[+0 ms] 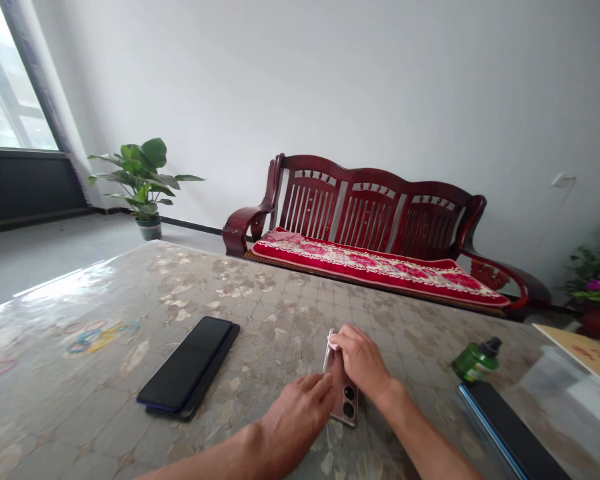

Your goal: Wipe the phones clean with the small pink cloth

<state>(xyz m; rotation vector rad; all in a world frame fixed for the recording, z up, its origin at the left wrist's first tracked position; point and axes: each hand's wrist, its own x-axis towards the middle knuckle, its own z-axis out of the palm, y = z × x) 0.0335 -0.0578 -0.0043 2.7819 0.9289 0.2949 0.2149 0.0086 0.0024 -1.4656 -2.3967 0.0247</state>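
A pinkish phone [338,380] lies on the table with its back up, its two dark round camera lenses towards me. My left hand [300,413] holds the phone's left side, with the fingertips at its edge. My right hand [364,360] is closed above the far end of the phone. It pinches a small pale wipe [334,342] against the phone's back; most of the wipe is hidden under the fingers.
Stacked dark phones [190,367] lie to the left, near coloured rubber bands [97,337]. On the right are a green spray bottle [476,360], more phones [513,430] and a tan box [583,350]. A red wooden bench [370,213] stands beyond the patterned table [275,313].
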